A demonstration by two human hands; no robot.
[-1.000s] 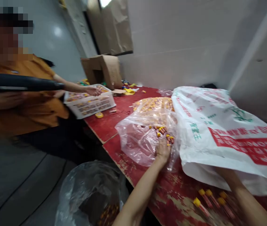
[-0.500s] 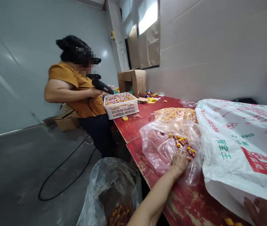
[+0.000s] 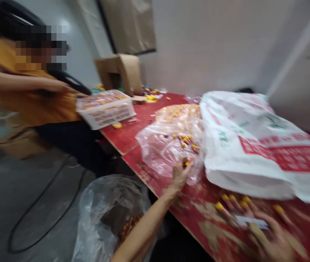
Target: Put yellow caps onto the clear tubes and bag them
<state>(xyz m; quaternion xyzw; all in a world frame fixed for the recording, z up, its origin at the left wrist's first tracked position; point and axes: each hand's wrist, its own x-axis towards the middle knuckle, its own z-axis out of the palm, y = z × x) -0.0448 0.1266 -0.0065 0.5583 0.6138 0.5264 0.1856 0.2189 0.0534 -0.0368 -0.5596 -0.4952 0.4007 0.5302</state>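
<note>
My left hand (image 3: 180, 174) reaches to the mouth of a clear plastic bag (image 3: 166, 145) on the red table (image 3: 133, 136). Its fingers are bunched, with a small yellow-capped piece at the tips. Several small red pieces with yellow caps (image 3: 187, 140) lie inside the bag. My right hand (image 3: 272, 242), smeared by motion, hovers at the bottom right over a row of yellow-capped red sticks (image 3: 233, 203) and a white strip (image 3: 250, 221). A large white printed sack (image 3: 253, 142) lies on the table just beyond both hands.
Another person in an orange top (image 3: 32, 103) stands at the left holding a black tool over a white basket (image 3: 106, 109) of pieces. A cardboard box (image 3: 119, 72) stands at the table's far end. A clear bag (image 3: 108, 214) hangs below the table edge. A black cable lies on the floor.
The view swung back right and down. My left hand drew slightly back toward the bag's mouth. My right hand came out from under the white sack to the sticks on the table.
</note>
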